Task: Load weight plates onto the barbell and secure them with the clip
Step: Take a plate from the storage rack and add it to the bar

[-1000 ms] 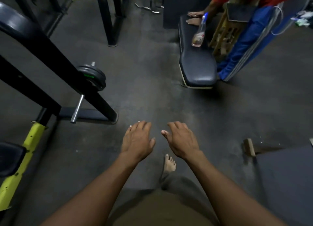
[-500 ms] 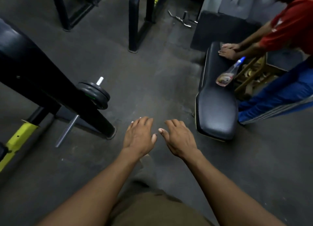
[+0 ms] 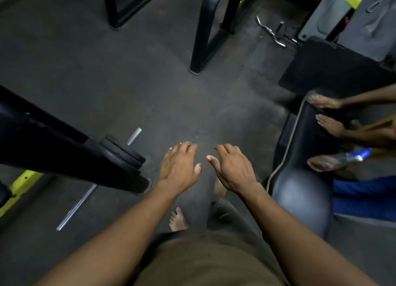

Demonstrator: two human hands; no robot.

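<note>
A steel barbell (image 3: 76, 206) lies on the dark floor at the left, partly hidden behind a thick black frame beam (image 3: 64, 155). Black weight plates (image 3: 126, 151) sit stacked on it near its far end, with the bare sleeve tip (image 3: 134, 135) sticking out beyond them. My left hand (image 3: 179, 167) hovers palm down just right of the plates, holding nothing, fingers apart. My right hand (image 3: 232, 167) hovers beside it, also holding nothing. No clip is visible.
A black padded bench (image 3: 300, 178) stands at the right, with another person's hands (image 3: 327, 114) and a spray bottle (image 3: 340, 160) on it. Black rack legs (image 3: 203, 39) rise at the back. A curl bar (image 3: 272, 32) lies far right. My bare foot (image 3: 177, 220) is below.
I have stepped forward and my view has swung, so the barbell plates, bench and the other person's hands now sit closer. My hands stay held out, holding nothing.
</note>
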